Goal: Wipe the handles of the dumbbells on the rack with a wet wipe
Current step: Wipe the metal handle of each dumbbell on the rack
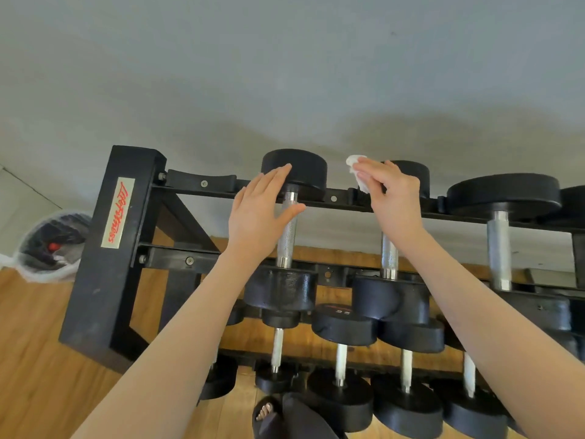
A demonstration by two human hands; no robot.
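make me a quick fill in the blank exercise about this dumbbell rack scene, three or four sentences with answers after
1. The white wipe is held in the person's ____ hand.
2. The left hand is open over the handle of the ____ dumbbell on the top row.
3. The label on the rack has ____ lettering.
4. The floor under the rack is made of ____.

Missing words: right; leftmost; red; wood
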